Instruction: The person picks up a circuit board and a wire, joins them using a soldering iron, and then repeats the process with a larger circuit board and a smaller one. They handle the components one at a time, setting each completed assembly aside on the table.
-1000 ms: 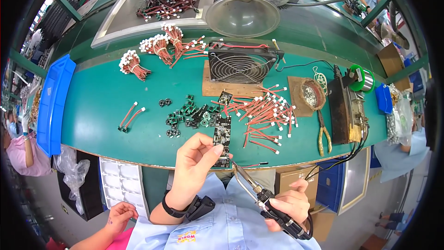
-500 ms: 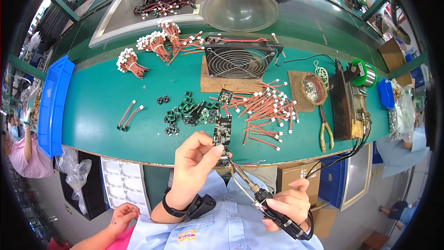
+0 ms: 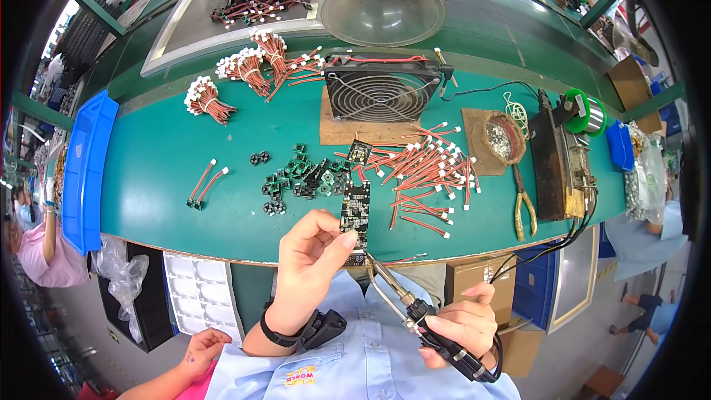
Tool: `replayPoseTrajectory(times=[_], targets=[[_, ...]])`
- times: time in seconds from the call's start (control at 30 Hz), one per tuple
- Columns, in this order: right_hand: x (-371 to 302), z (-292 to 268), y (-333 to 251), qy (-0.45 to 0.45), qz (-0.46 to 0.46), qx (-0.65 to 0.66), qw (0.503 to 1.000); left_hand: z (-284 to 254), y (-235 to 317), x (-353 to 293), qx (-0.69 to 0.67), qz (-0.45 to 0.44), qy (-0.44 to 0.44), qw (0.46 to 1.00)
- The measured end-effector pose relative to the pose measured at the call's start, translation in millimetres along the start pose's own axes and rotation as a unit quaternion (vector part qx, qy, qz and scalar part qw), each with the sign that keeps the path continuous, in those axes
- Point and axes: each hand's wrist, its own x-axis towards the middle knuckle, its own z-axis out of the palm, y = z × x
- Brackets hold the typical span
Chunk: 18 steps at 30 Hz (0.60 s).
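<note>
Between its thumb and fingers, my left hand [image 3: 315, 248] pinches a narrow black circuit board [image 3: 355, 207] over the front edge of the bench. A smaller square board [image 3: 360, 152] lies just beyond the long one, and short red wires show between the two. My right hand [image 3: 463, 330] grips a black soldering iron [image 3: 406, 298] with a thin metal solder-feed tube beside it. The iron's tip is at the near end of the circuit board; whether it touches cannot be made out. A red wire [image 3: 404, 260] lies by the tip at the bench edge.
Small green boards [image 3: 300, 174] are heaped left of centre, loose red cables [image 3: 429, 170] right of it. Behind stand a black fan [image 3: 383, 92] and bundled cables [image 3: 209, 101]. Pliers [image 3: 524, 211], a solder-waste dish [image 3: 503, 138] and a solder spool [image 3: 589, 112] sit right. Another person's hand [image 3: 204, 348] is lower left.
Both hands, the circuit board and the iron stay nearly where they were. The view has shifted very slightly.
</note>
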Motion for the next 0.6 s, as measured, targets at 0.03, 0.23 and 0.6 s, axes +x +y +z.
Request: replayPoseTrajectory(times=[0.03, 0.23, 0.6], targets=[[-0.1, 0.2, 0.0, 0.000, 0.000, 0.000, 1.000, 0.3, 0.0, 0.0, 0.000, 0.000, 0.000, 1.000], [-0.3, 0.6, -0.2, 0.004, -0.002, 0.001, 1.000, 2.8, -0.2, 0.8, -0.001, 0.003, 0.004, 1.000], [-1.9, 0.1, 2.9, 0.002, -0.001, 0.002, 1.000, 5.1, -0.7, 3.4, 0.007, -0.005, 0.006, 1.000]])
